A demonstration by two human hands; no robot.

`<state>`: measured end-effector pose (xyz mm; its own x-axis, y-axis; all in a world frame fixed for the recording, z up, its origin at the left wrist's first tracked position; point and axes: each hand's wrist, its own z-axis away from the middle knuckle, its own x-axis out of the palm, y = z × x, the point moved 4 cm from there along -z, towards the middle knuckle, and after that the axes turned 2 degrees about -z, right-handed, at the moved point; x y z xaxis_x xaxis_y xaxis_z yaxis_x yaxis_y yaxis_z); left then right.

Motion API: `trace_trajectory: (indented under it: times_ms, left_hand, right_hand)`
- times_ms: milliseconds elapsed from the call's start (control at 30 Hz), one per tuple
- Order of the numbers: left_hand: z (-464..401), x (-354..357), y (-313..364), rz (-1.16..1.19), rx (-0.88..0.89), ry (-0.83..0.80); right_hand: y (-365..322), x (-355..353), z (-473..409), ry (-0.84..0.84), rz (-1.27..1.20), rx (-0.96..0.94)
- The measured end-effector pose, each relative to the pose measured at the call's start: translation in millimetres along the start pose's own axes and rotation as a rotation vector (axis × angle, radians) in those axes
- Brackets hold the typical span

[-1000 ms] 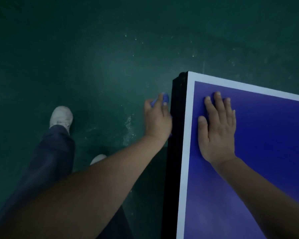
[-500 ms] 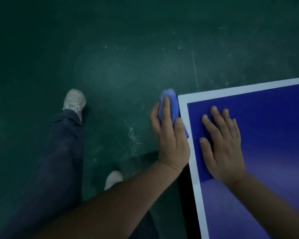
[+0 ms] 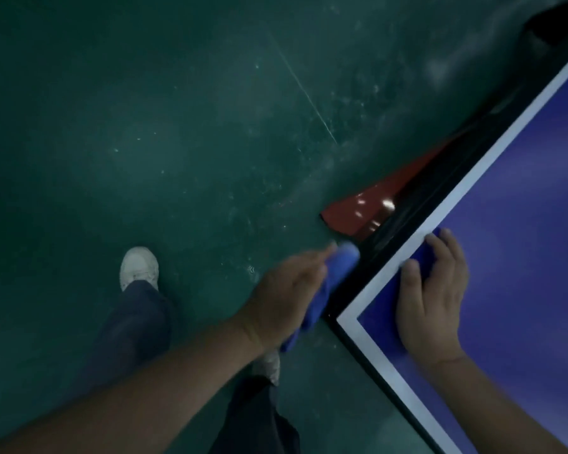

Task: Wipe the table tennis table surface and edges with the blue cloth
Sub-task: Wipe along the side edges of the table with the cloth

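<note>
Cloth at the table corner, side edge

Left hand (image 3: 289, 290) grips the blue cloth (image 3: 328, 286), fingers curled round it, holding it against the black side edge (image 3: 374, 253) of the table tennis table (image 3: 522, 224), just beyond the near corner. Cloth bunched, one end sticking out past the fingertips, the other hanging below the wrist. Hand blurred. Right hand (image 3: 430, 296) lies palm down on the blue top just inside the white border line (image 3: 394, 267), fingers straight and holding nothing, fingertips close to that line. Green floor (image 3: 145, 126) scuffed, with a red patch (image 3: 358, 208) beside the table's edge. White shoe (image 3: 139, 267) and dark trouser leg (image 3: 128, 329) stand left of the corner.
</note>
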<state>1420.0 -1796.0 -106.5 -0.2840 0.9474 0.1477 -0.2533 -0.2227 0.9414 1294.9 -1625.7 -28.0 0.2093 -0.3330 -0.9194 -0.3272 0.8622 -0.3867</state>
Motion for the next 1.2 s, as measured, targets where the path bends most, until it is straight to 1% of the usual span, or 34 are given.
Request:
trace_trajectory:
  times_ms: [33,67,133,200,333,400,467,533,600,667,700,767,867,967,1033,1100,1167,1200]
  left_hand:
    - [5.2,5.6,3.4,-0.043,0.019,-0.112]
    - [9.7,10.5,7.3,-0.091,0.059,-0.18]
    - [11.0,20.6,14.7,-0.132,0.133,-0.254]
    - [-3.7,32.9,17.3,-0.077,0.068,-0.318]
    - [-92.2,66.3,37.1,-0.123,0.044,-0.351]
    - [-148.4,86.2,49.7,-0.139,-0.02,-0.337]
    - [-179.5,98.1,55.4,-0.161,-0.087,-0.295]
    - [-158.2,89.1,51.5,-0.118,-0.038,-0.276]
    - [-94.4,66.3,44.3,-0.077,0.016,-0.295]
    - [-25.7,39.9,40.4,-0.043,-0.02,-0.327]
    - [-6.2,32.7,40.0,-0.051,-0.032,-0.335]
    - [-15.6,39.2,41.8,-0.137,-0.033,-0.349]
    - [-97.2,76.9,51.5,-0.23,-0.027,-0.296]
    - [-193.9,108.8,68.1,-0.215,-0.01,-0.269]
    - [-219.8,116.5,77.2,-0.218,-0.019,-0.258]
    - [-196.1,110.8,77.5,-0.174,0.004,-0.284]
    - [-134.2,88.2,68.3,-0.115,0.046,-0.333]
    - [-95.0,73.0,59.0,-0.096,0.018,-0.364]
  right_hand:
    - [-1.5,-3.1,-12.9,0.017,0.008,0.043]
    - [-0.2,-7.5,-29.3,0.04,0.033,0.084]
    - [11.1,-18.4,-65.6,0.082,0.109,0.201]
    - [26.4,-22.1,-89.6,0.081,0.174,0.296]
    - [38.1,-16.4,-91.3,0.083,0.177,0.324]
    - [38.0,-17.3,-90.1,0.096,0.175,0.322]
    - [37.1,-18.0,-93.4,0.102,0.157,0.327]
    - [34.3,-15.6,-94.2,0.099,0.154,0.316]
    - [33.5,-16.6,-93.8,0.107,0.15,0.309]
    - [34.3,-16.1,-93.0,0.11,0.151,0.314]
    - [34.5,-15.4,-92.7,0.107,0.156,0.316]
    - [34.0,-14.3,-92.7,0.106,0.164,0.313]
    - [34.5,-15.9,-93.5,0.112,0.169,0.315]
    - [33.6,-16.3,-92.3,0.103,0.175,0.318]
    - [32.1,-15.2,-93.4,0.092,0.17,0.319]
    - [32.0,-16.2,-94.9,0.093,0.165,0.327]
    - [32.9,-17.5,-94.6,0.1,0.169,0.328]
    - [33.1,-16.7,-94.0,0.102,0.172,0.325]
